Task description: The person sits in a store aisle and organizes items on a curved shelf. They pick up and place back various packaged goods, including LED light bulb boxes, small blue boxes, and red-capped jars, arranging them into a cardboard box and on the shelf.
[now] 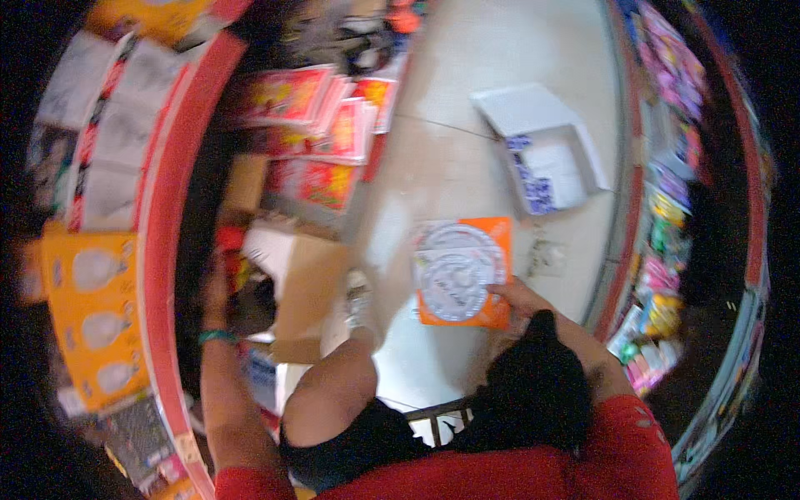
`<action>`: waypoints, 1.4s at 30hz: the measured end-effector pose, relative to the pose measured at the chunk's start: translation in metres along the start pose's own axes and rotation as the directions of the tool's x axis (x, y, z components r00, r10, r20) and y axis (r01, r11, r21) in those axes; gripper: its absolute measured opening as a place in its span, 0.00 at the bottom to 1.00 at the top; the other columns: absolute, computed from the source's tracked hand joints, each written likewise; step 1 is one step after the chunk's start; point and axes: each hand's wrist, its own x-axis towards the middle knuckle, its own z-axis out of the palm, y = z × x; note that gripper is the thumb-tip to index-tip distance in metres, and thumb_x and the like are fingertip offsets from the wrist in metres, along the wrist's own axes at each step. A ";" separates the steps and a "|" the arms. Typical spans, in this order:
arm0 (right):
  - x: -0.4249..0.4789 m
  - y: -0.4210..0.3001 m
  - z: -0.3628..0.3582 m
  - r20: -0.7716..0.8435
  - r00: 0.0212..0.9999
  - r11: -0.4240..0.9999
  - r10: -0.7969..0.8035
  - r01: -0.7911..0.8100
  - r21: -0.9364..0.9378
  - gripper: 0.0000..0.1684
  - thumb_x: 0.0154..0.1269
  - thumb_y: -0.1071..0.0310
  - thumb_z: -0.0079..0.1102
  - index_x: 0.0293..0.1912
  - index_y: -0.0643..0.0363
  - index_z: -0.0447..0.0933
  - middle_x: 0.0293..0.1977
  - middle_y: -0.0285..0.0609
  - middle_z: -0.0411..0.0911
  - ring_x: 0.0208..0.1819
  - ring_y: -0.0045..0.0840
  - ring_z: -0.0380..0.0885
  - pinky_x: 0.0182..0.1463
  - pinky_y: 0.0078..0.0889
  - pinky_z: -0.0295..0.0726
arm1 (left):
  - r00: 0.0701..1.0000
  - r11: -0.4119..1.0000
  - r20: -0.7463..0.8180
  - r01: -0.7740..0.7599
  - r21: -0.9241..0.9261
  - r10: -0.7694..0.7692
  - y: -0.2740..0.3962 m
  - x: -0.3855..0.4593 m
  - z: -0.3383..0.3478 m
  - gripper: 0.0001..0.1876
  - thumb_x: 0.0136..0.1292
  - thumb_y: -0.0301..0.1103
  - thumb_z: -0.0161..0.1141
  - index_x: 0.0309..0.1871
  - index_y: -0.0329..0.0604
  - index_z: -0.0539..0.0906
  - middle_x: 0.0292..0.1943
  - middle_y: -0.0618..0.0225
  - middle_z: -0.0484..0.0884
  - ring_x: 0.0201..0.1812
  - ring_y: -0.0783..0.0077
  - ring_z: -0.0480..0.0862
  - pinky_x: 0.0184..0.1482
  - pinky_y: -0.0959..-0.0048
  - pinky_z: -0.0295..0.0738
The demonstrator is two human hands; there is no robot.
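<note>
My right hand [517, 300] grips the right edge of a flat orange package [498, 240] with a round white and grey printed design, held above the tiled floor. My left arm, with a green band at the wrist, reaches forward to the lower shelf at the left. The left hand [215, 287] is blurred and in shadow beside an open brown cardboard box [312, 287]; its fingers cannot be made out. Small red and yellow items [234, 250] lie close to that hand.
An open white box [559, 169] with purple printing lies on the floor ahead. Red and yellow packets [294, 100] are stacked on the low left shelf, under a red shelf edge [169, 156]. Colourful packets [665, 275] line the right shelf. My bent knee [331, 397] is near the cardboard box.
</note>
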 end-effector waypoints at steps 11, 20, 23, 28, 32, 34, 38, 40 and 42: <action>-0.012 -0.005 0.015 -0.385 0.903 0.847 -0.191 -0.047 -0.530 0.28 0.51 0.61 0.66 0.48 0.68 0.70 0.37 0.50 0.77 0.40 0.33 0.78 0.39 0.32 0.77 | 1.000 0.995 -0.030 -0.008 -0.102 0.005 -0.032 0.010 0.009 0.34 0.64 0.63 0.39 0.56 0.40 0.70 0.50 0.63 0.72 0.48 0.69 0.71 0.51 0.74 0.62; 0.007 -0.037 -0.030 -0.604 0.789 0.994 -0.111 0.090 -0.065 0.35 0.58 0.41 0.53 0.49 0.64 0.65 0.37 0.47 0.75 0.36 0.33 0.77 0.33 0.36 0.78 | 0.998 0.999 -0.048 0.036 0.010 -0.036 -0.022 0.009 -0.002 0.35 0.66 0.60 0.35 0.62 0.38 0.66 0.59 0.56 0.70 0.57 0.61 0.70 0.60 0.70 0.59; 0.003 -0.080 -0.050 -0.589 0.799 0.849 0.117 0.227 0.477 0.36 0.59 0.38 0.50 0.50 0.61 0.65 0.39 0.44 0.73 0.36 0.31 0.76 0.31 0.34 0.78 | 0.995 0.989 -0.083 -0.035 0.146 0.047 -0.035 0.013 -0.002 0.36 0.66 0.61 0.34 0.62 0.38 0.66 0.59 0.55 0.69 0.58 0.60 0.69 0.60 0.70 0.59; 0.029 -0.102 -0.076 -0.468 0.883 0.823 0.039 0.237 0.516 0.32 0.61 0.39 0.47 0.52 0.56 0.65 0.37 0.45 0.75 0.30 0.27 0.75 0.27 0.33 0.78 | 0.985 0.946 -0.120 -0.080 0.314 0.123 -0.043 0.012 -0.003 0.36 0.66 0.61 0.33 0.62 0.40 0.66 0.60 0.55 0.69 0.59 0.59 0.68 0.61 0.69 0.58; 0.045 -0.085 -0.096 -0.420 0.907 0.801 0.026 0.233 0.552 0.30 0.67 0.44 0.41 0.47 0.64 0.69 0.34 0.50 0.78 0.31 0.28 0.79 0.32 0.26 0.82 | 0.993 0.920 -0.115 0.025 0.392 0.021 -0.001 0.000 0.006 0.34 0.65 0.61 0.33 0.63 0.44 0.67 0.61 0.55 0.68 0.60 0.55 0.68 0.62 0.66 0.58; 0.046 -0.090 -0.087 -0.457 0.889 0.800 0.043 0.243 0.549 0.29 0.67 0.45 0.42 0.47 0.65 0.69 0.36 0.52 0.78 0.33 0.30 0.80 0.33 0.27 0.82 | 0.991 0.908 -0.133 0.078 0.412 -0.025 0.004 -0.005 0.001 0.34 0.65 0.61 0.33 0.63 0.45 0.67 0.61 0.55 0.67 0.61 0.54 0.67 0.62 0.65 0.58; 0.042 -0.088 -0.095 -0.431 0.902 0.774 -0.004 0.276 0.570 0.24 0.68 0.52 0.45 0.48 0.66 0.69 0.38 0.53 0.77 0.36 0.31 0.80 0.36 0.25 0.83 | 0.983 0.909 -0.169 0.134 0.394 -0.071 0.012 -0.011 0.000 0.35 0.64 0.63 0.32 0.62 0.45 0.67 0.60 0.54 0.68 0.60 0.50 0.67 0.62 0.62 0.58; 0.042 -0.087 -0.093 -0.429 0.903 0.733 -0.018 0.304 0.609 0.18 0.67 0.60 0.48 0.47 0.66 0.69 0.38 0.51 0.77 0.38 0.31 0.79 0.38 0.25 0.83 | 0.986 0.907 -0.159 0.116 0.404 -0.055 0.007 -0.012 -0.001 0.35 0.64 0.63 0.31 0.63 0.45 0.67 0.61 0.53 0.67 0.61 0.50 0.67 0.62 0.62 0.57; 0.042 -0.083 -0.092 -0.426 0.904 0.742 -0.049 0.319 0.590 0.17 0.67 0.61 0.48 0.47 0.66 0.69 0.38 0.50 0.77 0.37 0.31 0.79 0.39 0.25 0.83 | 0.990 0.905 -0.139 0.087 0.416 -0.032 0.002 -0.010 -0.001 0.35 0.64 0.63 0.31 0.63 0.45 0.66 0.61 0.53 0.67 0.61 0.51 0.66 0.63 0.62 0.57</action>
